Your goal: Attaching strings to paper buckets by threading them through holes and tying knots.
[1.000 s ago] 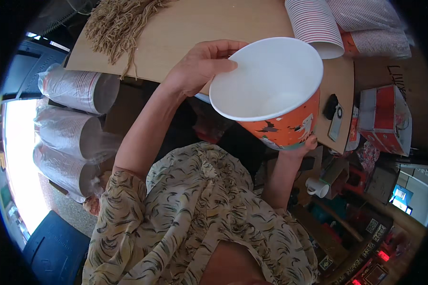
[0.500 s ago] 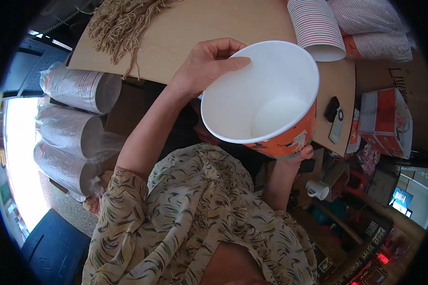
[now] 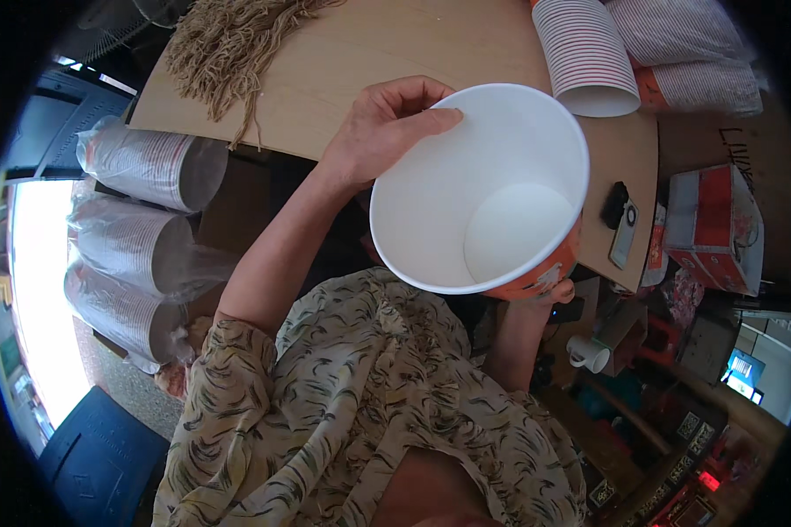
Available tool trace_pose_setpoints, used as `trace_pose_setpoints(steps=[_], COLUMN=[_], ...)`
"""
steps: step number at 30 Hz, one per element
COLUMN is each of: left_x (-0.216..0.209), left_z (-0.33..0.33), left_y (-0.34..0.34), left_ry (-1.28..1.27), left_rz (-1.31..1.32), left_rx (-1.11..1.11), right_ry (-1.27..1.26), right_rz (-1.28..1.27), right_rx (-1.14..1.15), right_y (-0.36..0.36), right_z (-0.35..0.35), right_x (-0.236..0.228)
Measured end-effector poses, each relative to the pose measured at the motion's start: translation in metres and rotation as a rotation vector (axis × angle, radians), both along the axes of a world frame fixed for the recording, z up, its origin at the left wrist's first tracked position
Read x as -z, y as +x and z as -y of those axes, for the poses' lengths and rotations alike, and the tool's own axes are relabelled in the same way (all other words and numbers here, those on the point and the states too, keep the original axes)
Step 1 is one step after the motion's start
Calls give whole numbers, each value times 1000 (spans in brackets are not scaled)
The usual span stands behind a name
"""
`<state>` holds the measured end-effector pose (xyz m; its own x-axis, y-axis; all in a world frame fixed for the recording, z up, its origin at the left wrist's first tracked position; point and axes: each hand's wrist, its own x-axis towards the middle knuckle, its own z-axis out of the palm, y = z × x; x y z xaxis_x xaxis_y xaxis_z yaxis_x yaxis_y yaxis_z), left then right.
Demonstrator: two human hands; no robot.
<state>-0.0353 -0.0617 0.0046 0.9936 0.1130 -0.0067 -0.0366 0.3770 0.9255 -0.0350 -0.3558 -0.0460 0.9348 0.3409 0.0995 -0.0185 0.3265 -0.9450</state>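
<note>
A large paper bucket (image 3: 431,202), white inside and orange with a printed pattern outside, is held up in front of me, its open mouth tilted toward me. Nothing lies inside it. My left hand (image 3: 391,127) grips the upper left rim, thumb over the inner wall and fingers behind. Below the bucket's lower right side, my right hand (image 3: 549,299) supports it near the base; most of its fingers are hidden behind the bucket.
Beyond the bucket is a wooden table (image 3: 369,44) with a bundle of tan strings (image 3: 224,57). Nested buckets (image 3: 584,57) lie at its far right, a phone (image 3: 623,235) at the right edge. Plastic-wrapped bucket stacks (image 3: 132,250) lie on the left. A white mug (image 3: 588,354) sits lower right.
The bucket's mouth has turned further toward me, so more of its inner bottom shows and less of the orange outside. Both hands keep their hold.
</note>
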Motion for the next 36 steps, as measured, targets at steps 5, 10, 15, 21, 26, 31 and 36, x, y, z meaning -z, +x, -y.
trace_pose_setpoints(steps=[5,10,15,21,26,31,36], left_x=[3,9,8,5,6,16,49], left_z=[-3,-11,-10,-46,-59,-54,-79], left_y=[-1,-4,-3,38,84,84,9], left_ry=[57,98,-108,247,660,272,831], left_rz=[-14,-59,-4,89,151,219,131], left_rx=[-7,28,2,-215,-155,-421,-751], right_ry=[90,179,117,-99,-348,-320,-514], right_rz=[-73,-143,-37,164,265,285,246], right_rx=[-13,-23,-39,-130,-21,35,167], right_y=[2,5,31,56,66,58,29], right_z=[10,13,-14,-71,-87,-94,-75], right_x=[21,29,31,29,44,39,42])
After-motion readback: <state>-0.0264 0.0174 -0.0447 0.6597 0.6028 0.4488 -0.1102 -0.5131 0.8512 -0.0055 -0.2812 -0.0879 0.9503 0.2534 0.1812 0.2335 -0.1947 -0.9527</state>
